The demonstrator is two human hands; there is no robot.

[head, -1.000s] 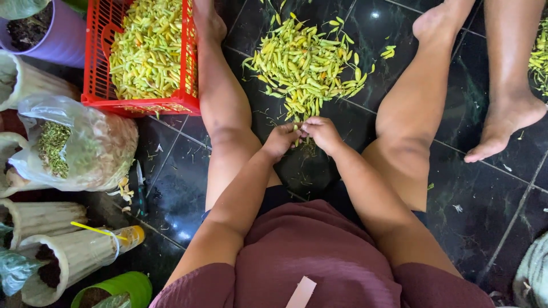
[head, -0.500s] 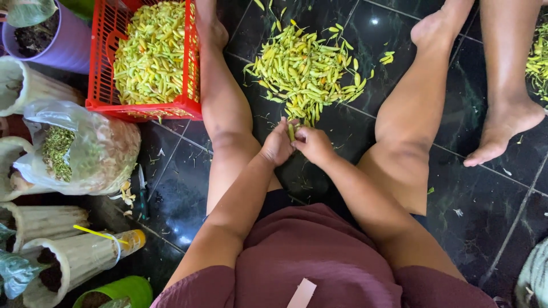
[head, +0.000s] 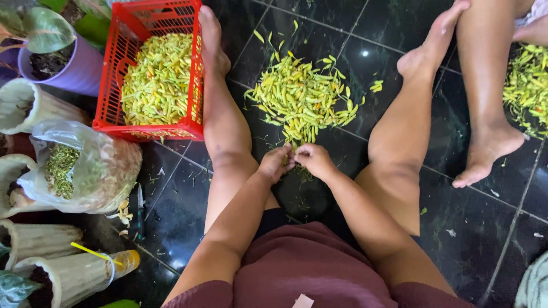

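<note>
both hands meet at the near edge of the pile of small yellow-green chillies (head: 302,100) on the dark tiled floor (head: 485,228). left hand (head: 276,164) and right hand (head: 315,161) pinch together on one chilli between their fingertips, seemingly to pull its stem. the pile lies at 12 o'clock between the spread legs, within easy reach. at 10 o'clock the red basket (head: 114,117) holds more chillies; the plastic bag (head: 108,171) at 9 o'clock holds green scraps.

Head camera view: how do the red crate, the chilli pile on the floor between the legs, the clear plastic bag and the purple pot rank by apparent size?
1. red crate
2. chilli pile, close to the crate, so unsure
3. clear plastic bag
4. purple pot, partly cut off by the frame
</note>
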